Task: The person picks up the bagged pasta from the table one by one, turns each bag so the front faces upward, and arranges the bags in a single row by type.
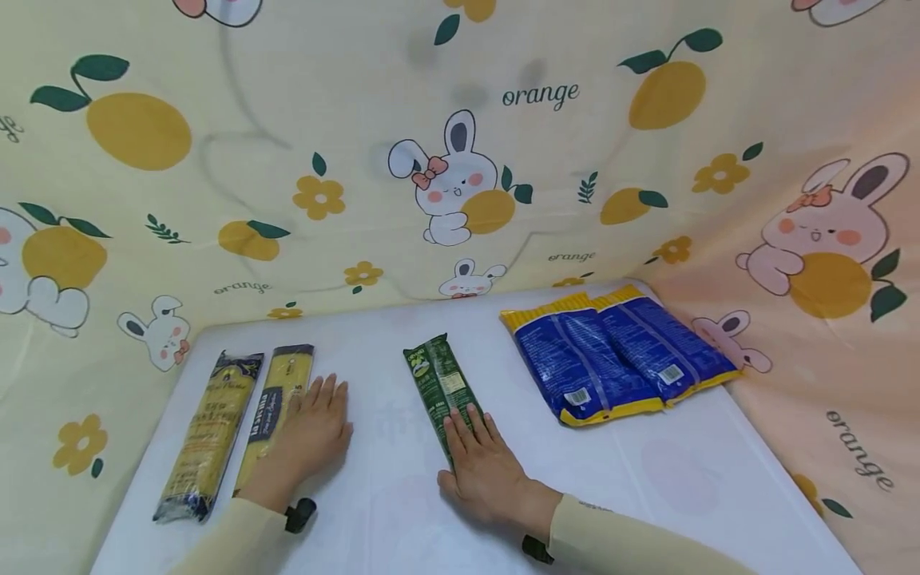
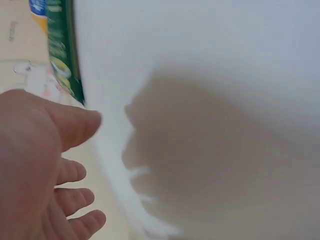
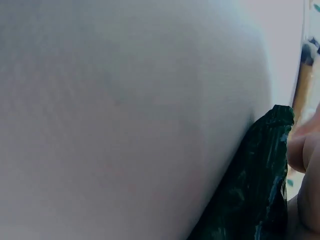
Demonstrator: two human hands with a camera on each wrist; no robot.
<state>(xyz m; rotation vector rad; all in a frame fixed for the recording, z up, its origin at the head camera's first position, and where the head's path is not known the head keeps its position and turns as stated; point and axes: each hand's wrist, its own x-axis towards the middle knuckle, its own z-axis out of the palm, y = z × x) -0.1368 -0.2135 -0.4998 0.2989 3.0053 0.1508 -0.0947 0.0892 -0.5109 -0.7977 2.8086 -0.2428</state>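
Note:
In the head view my right hand (image 1: 489,475) lies over the near end of a green packet (image 1: 437,375), its fingers fairly straight on the wrapper and its thumb toward the left side. That near end is hidden under the hand. The right wrist view shows the dark green packet (image 3: 250,185) with fingers (image 3: 307,150) close against its edge. My left hand (image 1: 312,431), fingers loosely extended, is over the right side of a yellow spaghetti pack (image 1: 267,411) and covers part of it; whether they touch cannot be told. The left wrist view shows nothing held in that hand (image 2: 45,160).
Another yellow pasta pack (image 1: 212,435) lies at the far left. Two blue packets with yellow ends (image 1: 578,359) overlap at the back right. Everything rests on a white table (image 1: 388,495), with a printed curtain (image 1: 345,120) behind and along the sides.

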